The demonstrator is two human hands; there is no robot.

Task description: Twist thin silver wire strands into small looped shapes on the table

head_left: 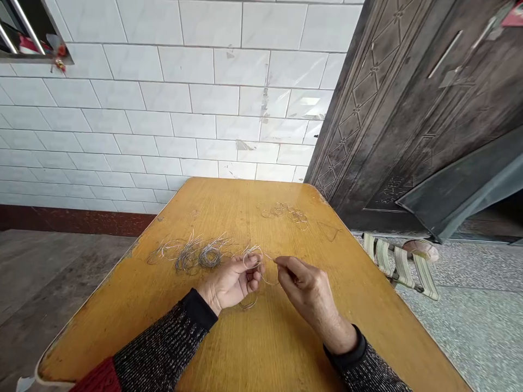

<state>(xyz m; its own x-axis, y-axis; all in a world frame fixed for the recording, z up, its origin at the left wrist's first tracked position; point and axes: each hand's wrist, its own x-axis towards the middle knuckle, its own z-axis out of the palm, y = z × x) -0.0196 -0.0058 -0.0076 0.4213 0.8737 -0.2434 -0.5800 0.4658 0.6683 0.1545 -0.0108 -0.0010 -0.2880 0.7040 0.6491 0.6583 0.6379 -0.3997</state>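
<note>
Over the middle of the table, my left hand (237, 280) pinches a looped bundle of thin wire (252, 251) between thumb and fingers. My right hand (306, 288) is just to the right, its thumb and forefinger closed on the end of a thin wire that runs across from the left hand. Part of a wire loop (248, 302) shows below the left hand. Beyond that hand to the left lie coiled grey wire bundles (210, 255) with loose ends sticking up. More thin wire loops (286, 211) are spread out farther back.
The yellow wooden table (261, 348) reaches to a white tiled wall (163, 98). On the right are a dark carved door (392, 109) and a grey cloth (461, 185). A striped strap seat (402, 264) stands beside the table's right edge.
</note>
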